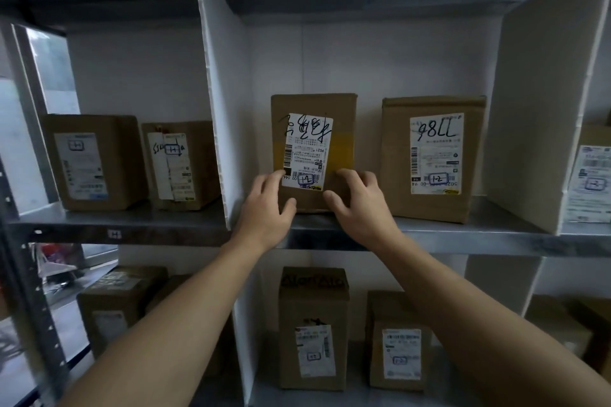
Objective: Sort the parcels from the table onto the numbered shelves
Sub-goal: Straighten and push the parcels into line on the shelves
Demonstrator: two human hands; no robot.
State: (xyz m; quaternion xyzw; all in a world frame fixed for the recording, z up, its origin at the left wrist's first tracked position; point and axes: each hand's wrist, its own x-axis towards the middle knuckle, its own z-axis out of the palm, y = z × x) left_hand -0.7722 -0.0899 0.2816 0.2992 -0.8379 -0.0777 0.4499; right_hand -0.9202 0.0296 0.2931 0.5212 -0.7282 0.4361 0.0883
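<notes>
A brown cardboard parcel (314, 129) with a white label marked 1-2 stands upright in the middle compartment of the upper shelf (429, 235). My left hand (267, 205) touches its lower left corner with relaxed fingers. My right hand (360, 201) rests against its lower right front, fingers spread and loosely bent. Neither hand wraps round the parcel. A second parcel (433, 155), also marked 1-2, stands to its right in the same compartment.
White dividers (221, 102) (542, 109) wall the compartment. Two parcels (92, 162) (182, 165) marked 1-1 stand in the left compartment, another parcel (588, 182) at far right. More parcels (314, 327) (396, 340) fill the lower shelf. A metal upright (29, 307) runs down the left.
</notes>
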